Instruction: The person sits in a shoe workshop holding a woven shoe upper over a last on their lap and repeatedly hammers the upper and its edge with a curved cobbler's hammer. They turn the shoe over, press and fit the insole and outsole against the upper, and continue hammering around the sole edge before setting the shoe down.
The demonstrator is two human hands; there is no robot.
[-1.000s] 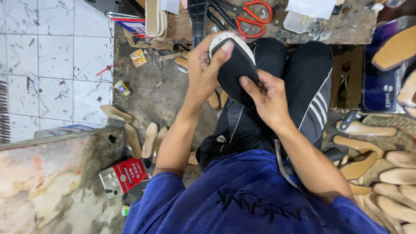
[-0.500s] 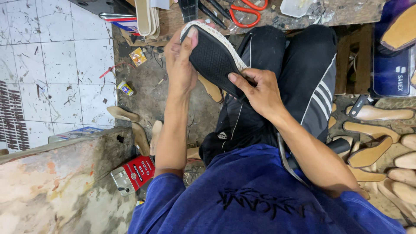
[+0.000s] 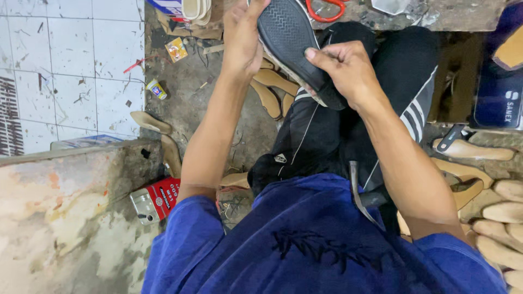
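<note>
Both hands hold a black shoe sole (image 3: 289, 38), the left hand (image 3: 242, 41) and right hand (image 3: 343, 71) closed on it. It slants from top left down to the right, bumpy side up. Its top end is cut off.

One black shoe sole (image 3: 291, 38) is in view, at 12 o'clock, and two hands are on it: the left hand (image 3: 242, 41) and the right hand (image 3: 346, 71). One pair of red scissors (image 3: 327, 10) lies at 1 o'clock. One red box (image 3: 158, 198) lies at 8 o'clock. One small yellow tin (image 3: 157, 89) stands at 10 o'clock. At 4 o'clock I count at least five tan insoles (image 3: 504, 212); the exact number there I cannot tell. Three more tan pieces (image 3: 272, 90) lie near the centre.
</note>
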